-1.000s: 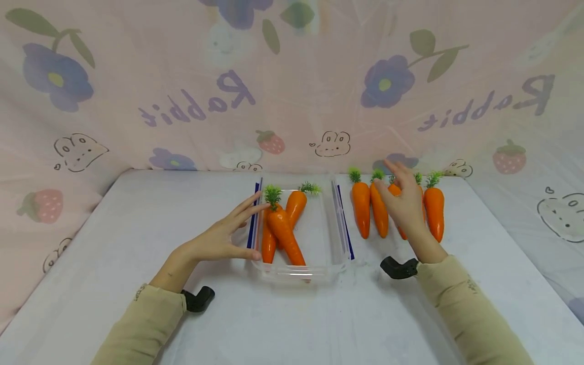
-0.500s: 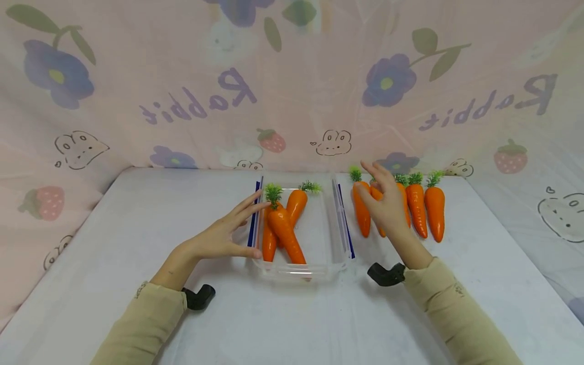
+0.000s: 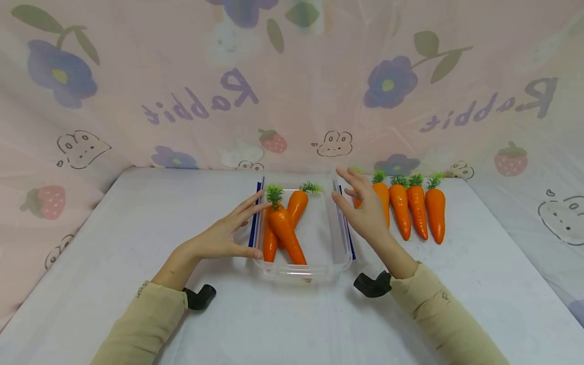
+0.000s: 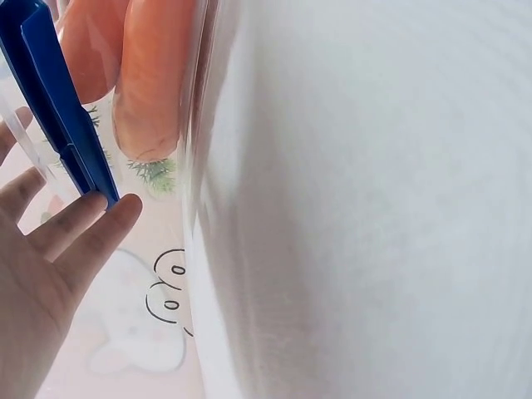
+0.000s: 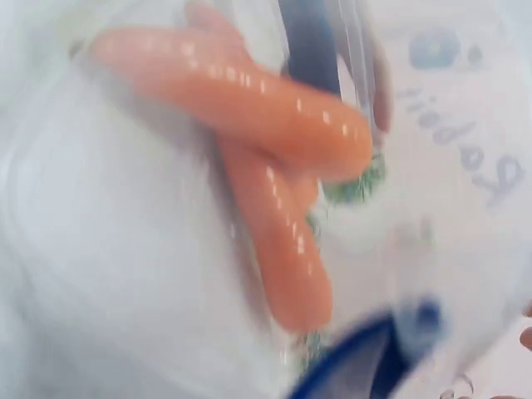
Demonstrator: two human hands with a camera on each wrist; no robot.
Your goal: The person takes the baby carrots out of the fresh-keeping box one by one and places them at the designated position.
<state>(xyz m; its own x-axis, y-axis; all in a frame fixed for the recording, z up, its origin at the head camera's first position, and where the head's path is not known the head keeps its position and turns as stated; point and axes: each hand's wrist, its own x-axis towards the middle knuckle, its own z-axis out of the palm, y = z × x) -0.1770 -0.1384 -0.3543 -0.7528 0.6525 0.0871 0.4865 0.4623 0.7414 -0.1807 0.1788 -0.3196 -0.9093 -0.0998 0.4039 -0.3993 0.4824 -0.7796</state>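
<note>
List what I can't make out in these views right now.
Head: row's leftmost carrot, mostly hidden behind the right hand.
Left wrist: two carrots, cut off by the top edge.
Right wrist: blue latch, blurred and cut off by the bottom edge.

Eight carrots (image 3: 286, 230), one box (image 3: 292, 272), two hands (image 3: 217, 237)

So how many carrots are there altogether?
8: three carrots crossed in the clear box, five carrots in a row on the white table right of it, the leftmost mostly hidden behind the right hand.
</note>
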